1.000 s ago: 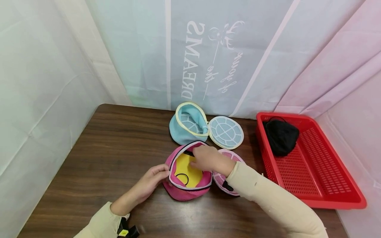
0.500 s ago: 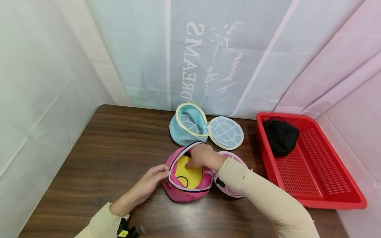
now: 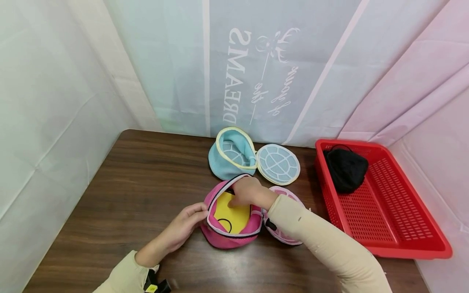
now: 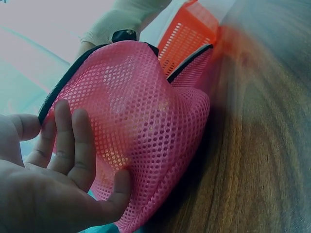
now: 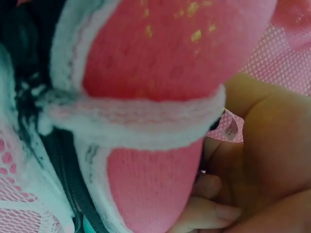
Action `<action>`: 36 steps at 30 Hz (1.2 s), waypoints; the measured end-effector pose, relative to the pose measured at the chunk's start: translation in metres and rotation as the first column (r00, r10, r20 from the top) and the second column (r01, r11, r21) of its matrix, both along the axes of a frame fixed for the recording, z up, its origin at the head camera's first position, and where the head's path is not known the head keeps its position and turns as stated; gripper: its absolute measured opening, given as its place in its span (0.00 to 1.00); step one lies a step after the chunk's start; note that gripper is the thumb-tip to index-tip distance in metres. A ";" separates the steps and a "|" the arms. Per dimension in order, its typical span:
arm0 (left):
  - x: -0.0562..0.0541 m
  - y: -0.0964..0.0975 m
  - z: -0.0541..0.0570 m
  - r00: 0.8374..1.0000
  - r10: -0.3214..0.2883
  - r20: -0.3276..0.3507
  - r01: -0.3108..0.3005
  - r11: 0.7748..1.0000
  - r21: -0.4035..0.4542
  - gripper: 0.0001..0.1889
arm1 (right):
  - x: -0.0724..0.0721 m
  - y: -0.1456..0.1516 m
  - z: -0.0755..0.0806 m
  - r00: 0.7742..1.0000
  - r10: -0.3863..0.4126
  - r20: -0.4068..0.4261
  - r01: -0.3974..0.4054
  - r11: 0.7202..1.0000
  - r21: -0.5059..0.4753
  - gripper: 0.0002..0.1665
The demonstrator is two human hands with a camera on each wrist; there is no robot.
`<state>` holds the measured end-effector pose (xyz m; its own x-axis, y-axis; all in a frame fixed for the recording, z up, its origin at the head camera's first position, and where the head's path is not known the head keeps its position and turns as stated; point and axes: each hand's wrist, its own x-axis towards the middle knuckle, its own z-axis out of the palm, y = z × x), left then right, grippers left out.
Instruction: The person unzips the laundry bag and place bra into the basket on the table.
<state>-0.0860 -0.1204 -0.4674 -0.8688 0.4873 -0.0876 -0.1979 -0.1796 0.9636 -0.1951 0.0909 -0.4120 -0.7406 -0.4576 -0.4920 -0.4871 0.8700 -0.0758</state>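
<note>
A pink mesh laundry bag [image 3: 229,243] stands with its round mouth unzipped. My left hand [image 3: 185,223] pinches its zippered rim between thumb and fingertips, the other fingers spread along the mesh wall [image 4: 141,111] in the left wrist view. Inside lies a flat yellow thing [image 3: 234,219] with a thin black loop [image 3: 226,223]. My right hand [image 3: 250,192] reaches into the far side of the bag, over the yellow thing, its fingers partly hidden. In the right wrist view its fingers [image 5: 209,213] bend behind a pink fabric tab; I cannot tell what they hold.
The bag's pink lid [image 3: 283,236] lies to the right under my forearm. Behind stands an open light-blue mesh bag [image 3: 223,167] with its round lid [image 3: 278,163] folded out. A red basket [image 3: 410,203] on the right contains a black cloth item [image 3: 346,169].
My right hand has moved slightly left and deeper into the pink bag, and the lid has shifted a little down and right. My left hand stays at the rim.
</note>
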 end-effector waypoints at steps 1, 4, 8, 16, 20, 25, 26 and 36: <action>0.000 0.000 0.000 1.000 0.002 0.000 -0.002 1.000 -0.007 0.09 | 0.000 0.000 0.000 1.000 0.010 -0.001 -0.010 1.000 -0.013 0.22; 0.001 -0.001 0.000 1.000 0.009 -0.008 -0.009 0.999 -0.039 0.10 | 0.002 0.001 -0.001 0.999 0.045 -0.007 -0.045 0.997 -0.069 0.19; 0.001 -0.002 0.000 1.000 0.020 -0.015 -0.021 0.995 -0.094 0.11 | 0.003 0.002 -0.003 0.998 0.061 0.000 -0.060 0.986 -0.154 0.15; 0.000 -0.002 -0.003 0.999 0.002 -0.053 -0.009 0.992 -0.127 0.11 | 0.000 0.003 -0.004 0.995 0.079 0.062 -0.059 0.962 -0.267 0.14; 0.000 -0.002 -0.003 0.998 0.004 -0.060 -0.012 0.992 -0.127 0.11 | -0.003 0.005 0.002 0.986 0.050 0.161 -0.004 0.962 -0.273 0.14; 0.000 -0.002 -0.002 0.999 0.028 -0.041 -0.033 0.990 -0.138 0.12 | -0.006 0.009 0.011 0.953 -0.009 0.302 0.084 0.968 -0.235 0.14; 0.001 -0.002 -0.002 0.999 0.032 -0.040 -0.037 0.989 -0.140 0.13 | -0.007 0.010 0.013 0.948 -0.015 0.319 0.095 0.967 -0.234 0.14; 0.000 -0.001 -0.003 0.997 0.074 -0.035 -0.078 0.989 -0.122 0.14 | -0.011 0.026 0.023 0.918 -0.070 0.389 0.152 0.971 -0.185 0.16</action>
